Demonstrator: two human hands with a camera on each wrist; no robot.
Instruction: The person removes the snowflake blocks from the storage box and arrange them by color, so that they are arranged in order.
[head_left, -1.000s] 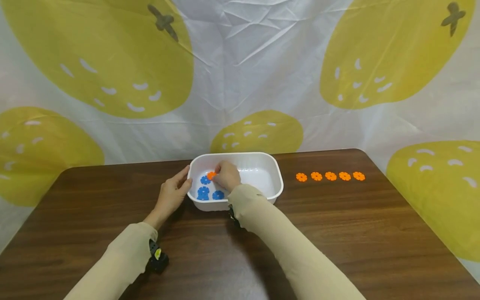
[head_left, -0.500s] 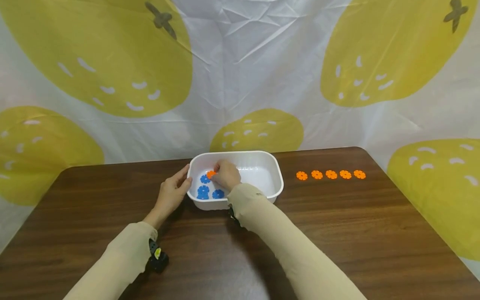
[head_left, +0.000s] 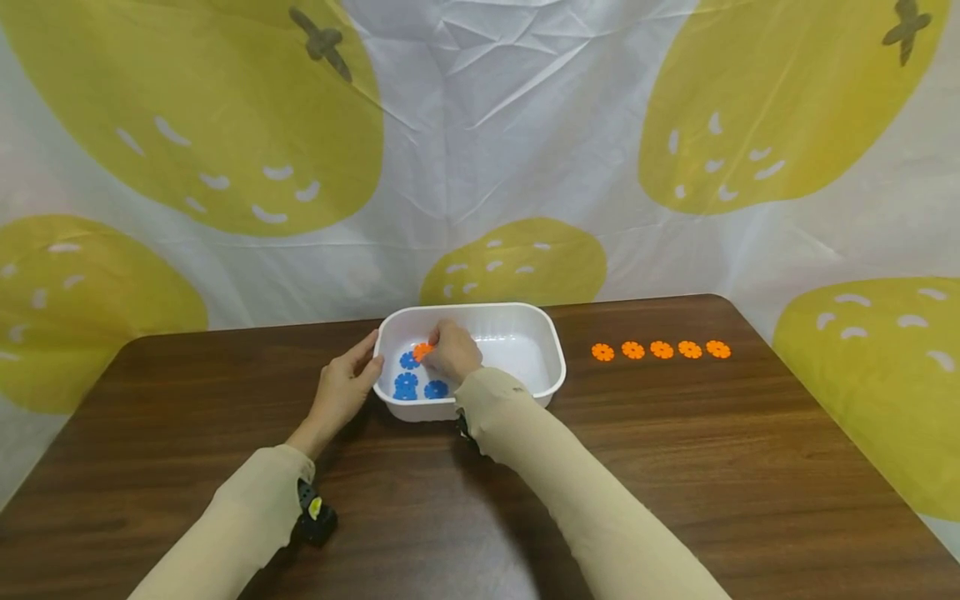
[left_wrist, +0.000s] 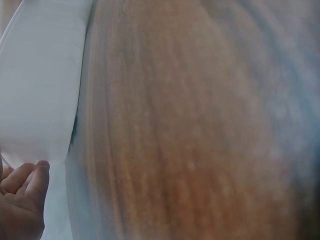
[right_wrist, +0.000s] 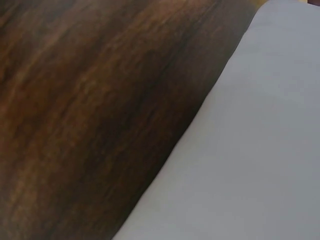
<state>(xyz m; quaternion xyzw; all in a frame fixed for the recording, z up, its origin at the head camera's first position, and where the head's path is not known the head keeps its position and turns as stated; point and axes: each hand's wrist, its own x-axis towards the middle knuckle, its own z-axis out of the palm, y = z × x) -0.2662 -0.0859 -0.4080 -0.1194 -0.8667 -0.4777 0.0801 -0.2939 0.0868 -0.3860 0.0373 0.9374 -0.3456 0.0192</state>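
Note:
Inside the white plastic basin [head_left: 517,358], my right hand [head_left: 454,350] pinches an orange snowflake disc [head_left: 422,352] between thumb and fingers. Close beside that disc lies a blue snowflake disc [head_left: 408,360]. Several more blue ones, among them a single blue disc [head_left: 436,389], are on the basin floor nearer the front wall. My left hand [head_left: 345,387] holds the basin's left end, thumb at the rim and fingers along the outside. In the left wrist view, fingertips [left_wrist: 42,165] meet the white wall. The right wrist view has only the basin's side and table; the hand is out of sight there.
A row of several orange snowflake discs [head_left: 661,351] lies on the brown wooden table [head_left: 675,450], right of the basin. Behind the table's back edge hangs a white curtain [head_left: 487,167] with yellow fruit prints.

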